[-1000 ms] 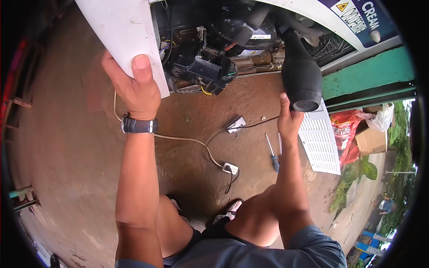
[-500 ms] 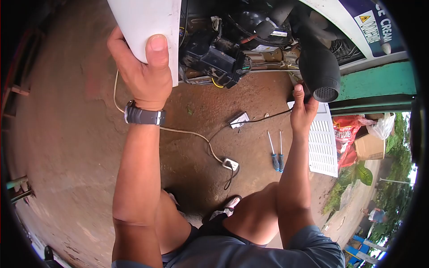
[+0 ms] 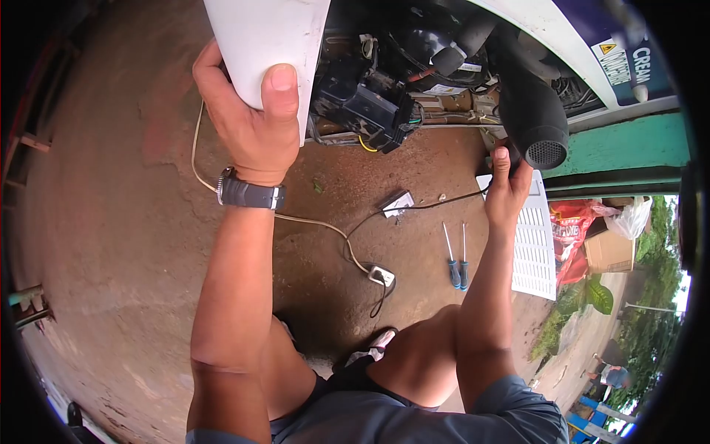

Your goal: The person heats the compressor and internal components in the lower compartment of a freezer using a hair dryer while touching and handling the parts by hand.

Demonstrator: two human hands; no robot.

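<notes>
My left hand (image 3: 259, 122) grips the lower corner of a white panel (image 3: 277, 44), thumb on its front face and fingers behind. A black hair dryer (image 3: 529, 111) is held in my right hand (image 3: 509, 185), its round grille toward me and its front end inside the machine's open compartment. My right fingers are partly hidden behind the dryer's handle. Within that compartment are a black compressor (image 3: 436, 48), a black box with wires (image 3: 362, 103) and several pipes. The dryer's cord (image 3: 444, 203) runs down to a white socket (image 3: 381, 277) on the ground.
Two screwdrivers (image 3: 454, 272) and a small box (image 3: 398, 203) lie on the brown ground (image 3: 333, 177). At right are a white vented panel (image 3: 534, 251), a red bag (image 3: 571, 229), a cardboard box (image 3: 610, 251) and a green beam (image 3: 621, 152). A distant person (image 3: 614, 376) is outside.
The machine and both hands appear farther right in view. The dryer's grille has shifted right and slightly up, and its body remains in my right hand. My left hand keeps its hold on the panel.
</notes>
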